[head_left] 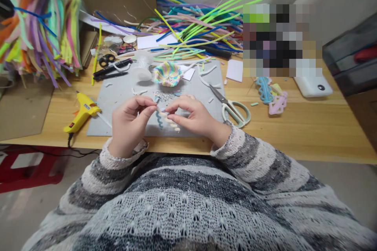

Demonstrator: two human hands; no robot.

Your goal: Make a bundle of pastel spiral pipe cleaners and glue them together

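My left hand (131, 119) and my right hand (193, 115) meet over a grey mat (118, 98), both pinched on a wavy pale pipe cleaner (171, 122). Thumb and forefinger of each hand close on its upper end. A teal wavy pipe cleaner (159, 119) lies on the mat just under my fingers. Farther back on the mat sits a pastel ruffled pipe-cleaner flower (167, 73). Short white offcuts are scattered around it.
A yellow glue gun (82, 113) lies left of the mat, and scissors (232, 106) lie to its right. Loose pipe cleaners (200, 27) are piled at the back; a hanging bundle (38, 23) fills the far left. Blue and pink wavy pieces (271, 94) and a white device (312, 85) rest at right.
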